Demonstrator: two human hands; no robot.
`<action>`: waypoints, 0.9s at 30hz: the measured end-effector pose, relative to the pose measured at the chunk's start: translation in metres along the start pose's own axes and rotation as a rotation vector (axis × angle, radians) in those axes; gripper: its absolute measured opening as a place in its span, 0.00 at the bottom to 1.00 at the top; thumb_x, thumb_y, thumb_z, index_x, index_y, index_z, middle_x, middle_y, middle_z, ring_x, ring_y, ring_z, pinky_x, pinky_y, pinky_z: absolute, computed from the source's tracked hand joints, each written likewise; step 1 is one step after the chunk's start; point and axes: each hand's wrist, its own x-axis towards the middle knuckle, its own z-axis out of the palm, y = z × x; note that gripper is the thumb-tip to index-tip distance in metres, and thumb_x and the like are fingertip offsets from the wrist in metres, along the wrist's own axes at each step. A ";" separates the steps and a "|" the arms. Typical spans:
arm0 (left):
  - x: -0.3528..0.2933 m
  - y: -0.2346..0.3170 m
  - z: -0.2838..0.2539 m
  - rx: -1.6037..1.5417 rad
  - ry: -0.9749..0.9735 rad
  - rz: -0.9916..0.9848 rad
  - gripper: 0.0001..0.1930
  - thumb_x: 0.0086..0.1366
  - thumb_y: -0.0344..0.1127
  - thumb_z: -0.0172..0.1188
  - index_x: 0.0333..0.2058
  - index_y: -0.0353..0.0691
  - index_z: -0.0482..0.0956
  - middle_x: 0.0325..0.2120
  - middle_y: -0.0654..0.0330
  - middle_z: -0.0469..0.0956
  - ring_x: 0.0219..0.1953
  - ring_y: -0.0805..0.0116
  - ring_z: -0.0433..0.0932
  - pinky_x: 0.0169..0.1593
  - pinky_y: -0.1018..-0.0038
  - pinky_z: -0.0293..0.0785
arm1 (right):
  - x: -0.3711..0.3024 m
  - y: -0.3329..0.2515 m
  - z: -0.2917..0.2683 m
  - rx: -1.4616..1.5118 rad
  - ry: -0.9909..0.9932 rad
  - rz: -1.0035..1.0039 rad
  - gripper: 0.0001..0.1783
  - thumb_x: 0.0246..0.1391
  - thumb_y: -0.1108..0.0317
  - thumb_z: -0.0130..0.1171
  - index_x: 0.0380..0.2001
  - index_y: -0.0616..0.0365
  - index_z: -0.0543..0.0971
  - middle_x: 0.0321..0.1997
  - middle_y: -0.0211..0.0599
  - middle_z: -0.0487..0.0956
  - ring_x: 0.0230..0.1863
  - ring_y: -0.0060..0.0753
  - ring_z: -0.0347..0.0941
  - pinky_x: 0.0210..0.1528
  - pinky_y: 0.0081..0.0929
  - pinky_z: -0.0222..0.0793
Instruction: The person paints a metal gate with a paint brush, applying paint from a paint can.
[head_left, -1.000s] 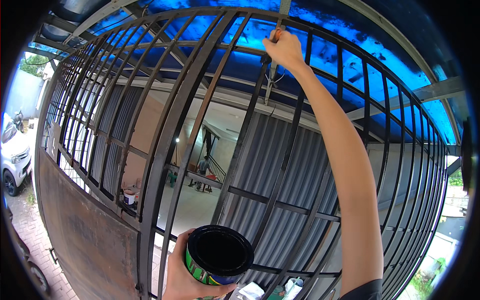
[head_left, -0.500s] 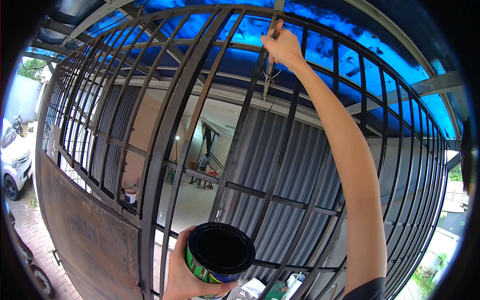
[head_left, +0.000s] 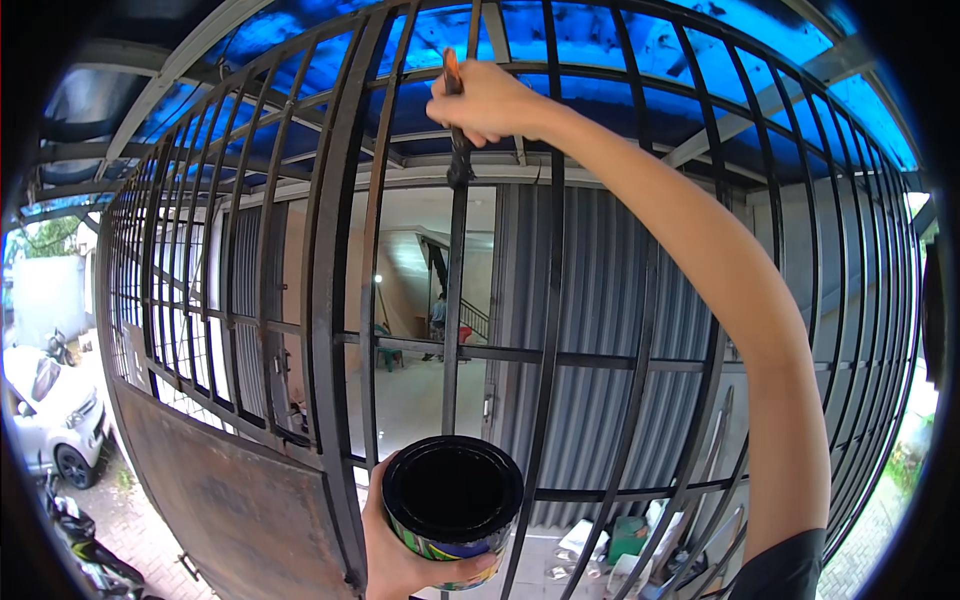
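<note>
At the lower middle, my left hand [head_left: 395, 560] is wrapped around a paint can [head_left: 450, 550] with a green, blue and yellow label. The can is uncovered, its rim and inside coated in black. High up, my right hand [head_left: 490, 100] grips a paintbrush [head_left: 455, 100] by its orange-tipped handle. Its black bristles point down and lie against a vertical bar [head_left: 456, 250] of the metal grille. That bar looks dark, while the bar just left of it [head_left: 380, 180] shows brownish patches.
A rusty sheet-metal panel [head_left: 230, 500] fills the grille's lower left. Behind the bars stand a grey corrugated shutter [head_left: 600, 300] and a doorway to a room where a person [head_left: 438, 315] is seen. A white car [head_left: 60, 420] is parked at left; a green container [head_left: 628, 540] sits low behind the bars.
My view has tilted and shifted. My right hand with the brush has moved left and down in the picture, and the bristles now show lower on the bar. The can stays in my left hand.
</note>
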 end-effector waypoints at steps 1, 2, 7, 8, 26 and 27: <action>-0.001 0.002 0.001 -0.001 -0.012 0.013 0.44 0.20 0.40 0.74 0.43 0.32 0.66 0.36 0.54 0.75 0.39 0.65 0.75 0.47 0.71 0.69 | 0.004 0.004 -0.006 -0.031 0.114 -0.020 0.14 0.42 0.62 0.53 0.11 0.57 0.67 0.04 0.32 0.66 0.06 0.21 0.59 0.13 0.20 0.56; 0.001 -0.003 0.005 -0.010 -0.034 0.023 0.45 0.20 0.40 0.74 0.43 0.31 0.67 0.36 0.54 0.75 0.39 0.65 0.75 0.47 0.71 0.70 | 0.008 0.017 -0.010 -0.073 0.227 -0.029 0.15 0.42 0.62 0.53 0.10 0.57 0.67 0.05 0.32 0.66 0.06 0.20 0.60 0.13 0.20 0.56; 0.002 -0.008 0.004 -0.087 -0.028 -0.005 0.43 0.21 0.40 0.74 0.42 0.30 0.69 0.35 0.55 0.76 0.38 0.66 0.76 0.45 0.72 0.70 | 0.020 0.041 -0.002 -0.320 0.640 -0.243 0.11 0.39 0.58 0.54 0.22 0.54 0.77 0.17 0.43 0.76 0.25 0.48 0.73 0.29 0.38 0.70; 0.001 -0.010 -0.002 -0.056 -0.064 -0.028 0.45 0.22 0.40 0.74 0.44 0.31 0.66 0.37 0.54 0.75 0.40 0.65 0.75 0.48 0.71 0.69 | 0.016 0.033 0.005 -0.307 0.645 -0.235 0.11 0.39 0.58 0.54 0.22 0.54 0.77 0.17 0.43 0.76 0.25 0.48 0.73 0.29 0.38 0.70; -0.008 0.003 0.000 0.009 -0.084 -0.059 0.45 0.22 0.41 0.74 0.44 0.31 0.65 0.37 0.54 0.75 0.40 0.64 0.76 0.46 0.71 0.71 | -0.070 0.011 0.055 0.119 0.111 -0.086 0.10 0.39 0.63 0.53 0.16 0.59 0.72 0.09 0.38 0.67 0.15 0.35 0.68 0.23 0.30 0.64; -0.009 0.003 -0.001 -0.002 -0.080 -0.057 0.45 0.22 0.41 0.74 0.44 0.31 0.65 0.37 0.54 0.75 0.40 0.64 0.76 0.46 0.71 0.71 | -0.054 0.023 0.048 0.070 0.170 -0.093 0.11 0.39 0.62 0.53 0.17 0.60 0.73 0.09 0.38 0.67 0.16 0.34 0.68 0.23 0.30 0.64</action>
